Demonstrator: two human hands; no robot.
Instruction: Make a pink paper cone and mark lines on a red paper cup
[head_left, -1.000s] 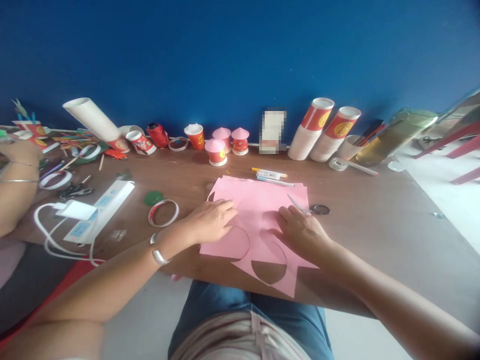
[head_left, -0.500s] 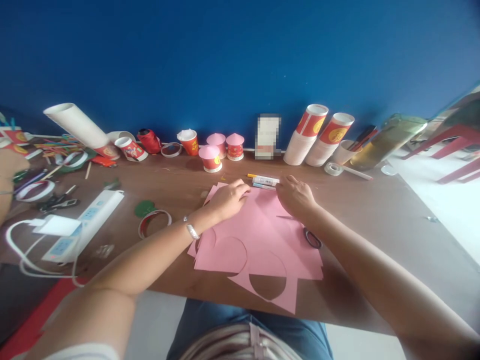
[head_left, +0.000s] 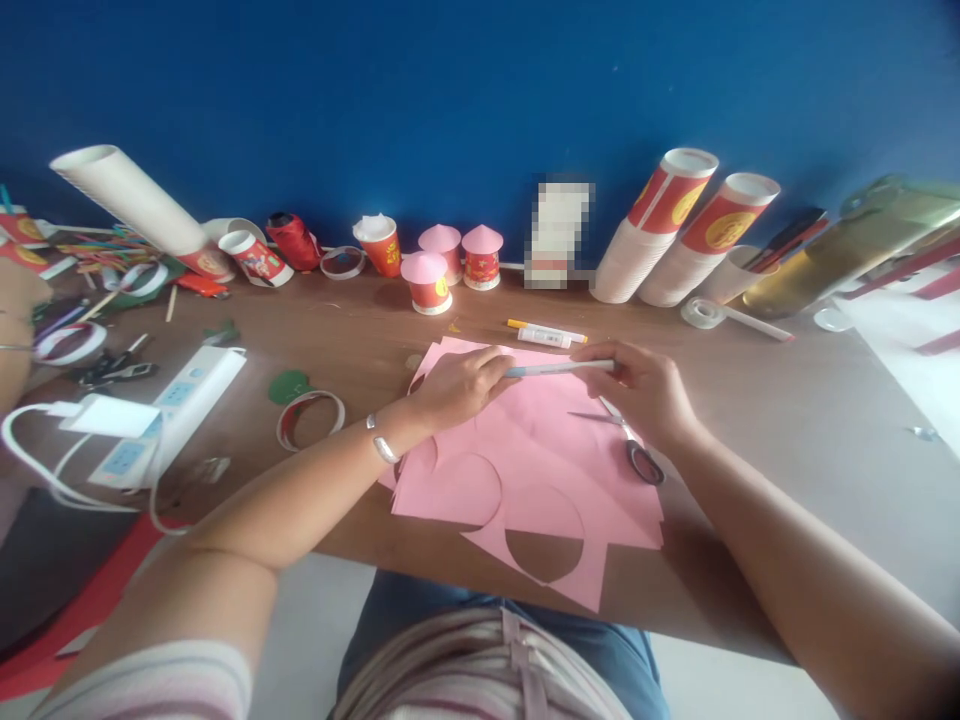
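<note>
Between my hands, above the pink paper sheets [head_left: 517, 450], is a slim pale blue and white pen [head_left: 555, 369]. My right hand [head_left: 649, 390] grips its right end, and my left hand [head_left: 469, 385] has its fingers closed at the left end. Scissors [head_left: 643, 462] with dark handles lie on the paper under my right hand. Towards me, a pink offcut [head_left: 592, 580] with a round hole overhangs the sheets. Just beyond the paper lie a white marker [head_left: 544, 337] and a yellow-ended pen [head_left: 516, 323].
Along the blue wall stand paper cups with pink cone tops [head_left: 429, 283], tall stacks of paper cups [head_left: 637, 250], a tape roll [head_left: 703, 313] and a tilted bottle [head_left: 840, 245]. Left are a power strip [head_left: 184, 410], a cut cup ring [head_left: 311, 400] and coloured sticks [head_left: 112, 245].
The pale blue pen has been lifted off the table beside the white marker and is now held between my hands. My right hand has come nearer me, uncovering more of the scissors.
</note>
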